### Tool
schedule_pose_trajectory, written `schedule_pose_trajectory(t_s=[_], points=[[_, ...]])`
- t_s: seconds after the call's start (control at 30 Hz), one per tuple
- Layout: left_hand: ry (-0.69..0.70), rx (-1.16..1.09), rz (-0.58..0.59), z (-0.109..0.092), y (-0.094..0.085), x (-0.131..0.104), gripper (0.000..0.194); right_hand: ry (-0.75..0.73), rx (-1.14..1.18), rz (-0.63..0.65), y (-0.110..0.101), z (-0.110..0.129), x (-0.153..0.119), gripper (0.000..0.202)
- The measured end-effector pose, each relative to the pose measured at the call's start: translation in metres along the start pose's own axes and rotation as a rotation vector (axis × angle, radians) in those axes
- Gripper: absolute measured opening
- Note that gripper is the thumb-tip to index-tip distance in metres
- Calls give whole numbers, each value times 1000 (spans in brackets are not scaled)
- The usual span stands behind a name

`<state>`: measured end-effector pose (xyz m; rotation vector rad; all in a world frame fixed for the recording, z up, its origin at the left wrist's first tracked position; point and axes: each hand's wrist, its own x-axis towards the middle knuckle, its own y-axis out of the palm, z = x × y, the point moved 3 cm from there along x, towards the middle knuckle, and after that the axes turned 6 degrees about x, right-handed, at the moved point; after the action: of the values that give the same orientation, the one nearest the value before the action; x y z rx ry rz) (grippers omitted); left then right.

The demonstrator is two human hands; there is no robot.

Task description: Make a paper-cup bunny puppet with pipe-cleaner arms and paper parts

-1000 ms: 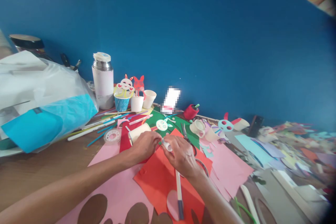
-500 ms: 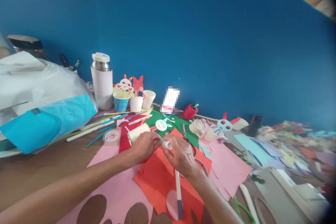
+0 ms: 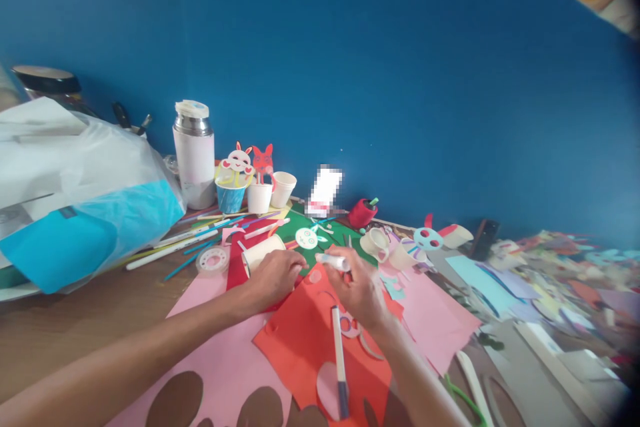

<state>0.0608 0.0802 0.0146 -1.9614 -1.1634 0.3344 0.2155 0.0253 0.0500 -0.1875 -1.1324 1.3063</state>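
Observation:
My right hand (image 3: 357,283) holds a short white tube (image 3: 334,261) sideways between thumb and fingers, above the orange paper (image 3: 300,327). My left hand (image 3: 277,277) is closed in a pinch, a little apart from the tube; whatever the fingertips hold is hidden. Behind the left hand, a white paper cup (image 3: 261,252) lies on its side. A white marker with a dark end (image 3: 339,360) rests on the orange paper, partly over a pink paper oval (image 3: 327,387). Beside my right wrist lies a paper cutout with purple rings (image 3: 349,324).
A round rabbit-face cutout (image 3: 307,238) lies on green paper. Paper cups with animal figures (image 3: 259,197) and a flask (image 3: 194,157) stand by the blue wall. Sticks (image 3: 175,238) and a tape roll (image 3: 213,259) are left; paper scraps (image 3: 550,280) cover the right side.
My right hand has moved away from my left, rightward and slightly up, turning the white tube sideways. Now it covers most of the scissors. My left hand has barely moved.

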Motion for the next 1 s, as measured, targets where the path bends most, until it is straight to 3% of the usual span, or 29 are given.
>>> schedule_pose_trajectory(t_s=[0.13, 0.27, 0.37, 1.0], points=[[-18, -27, -6, -1, -4, 0, 28, 170, 108, -140, -12, -30, 8, 17], [-5, -48, -2, -3, -8, -1, 28, 427, 254, -53, -7, -70, 6, 23], [-10, -63, -18, -4, -10, -1, 27, 510, 260, -8, -3, -89, 1, 23], [-66, -153, -22, -3, -13, -1, 24, 427, 149, 166, -4, -114, -7, 17]])
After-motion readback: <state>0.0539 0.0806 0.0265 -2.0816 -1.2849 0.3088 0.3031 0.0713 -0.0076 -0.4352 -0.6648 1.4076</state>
